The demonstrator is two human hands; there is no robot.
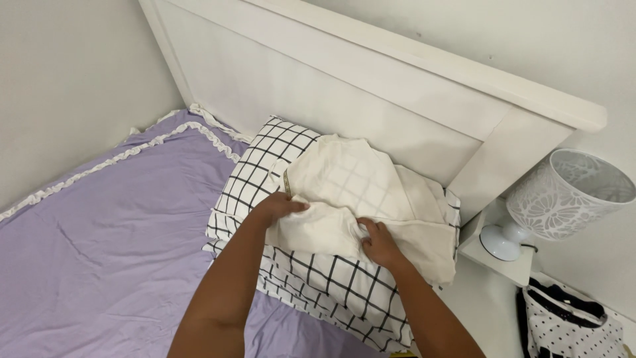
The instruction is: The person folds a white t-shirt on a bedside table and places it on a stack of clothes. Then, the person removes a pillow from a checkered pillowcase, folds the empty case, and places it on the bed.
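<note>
The left hand (pixel 281 207) and right hand (pixel 377 242) both gripped a cream pillowcase (pixel 358 199), fingers curled and pinching its bunched fabric. It lay atop a black-and-white checked pillow (pixel 318 278) against the white headboard (pixel 371 86) on the purple bedsheet (pixel 112 238). The checked pillow appeared about half uncovered, the cream cover still loose and crumpled.

Soft, even daylight, faint shadows under the arms, sharp focus, mild wide-angle edge bending.
</note>
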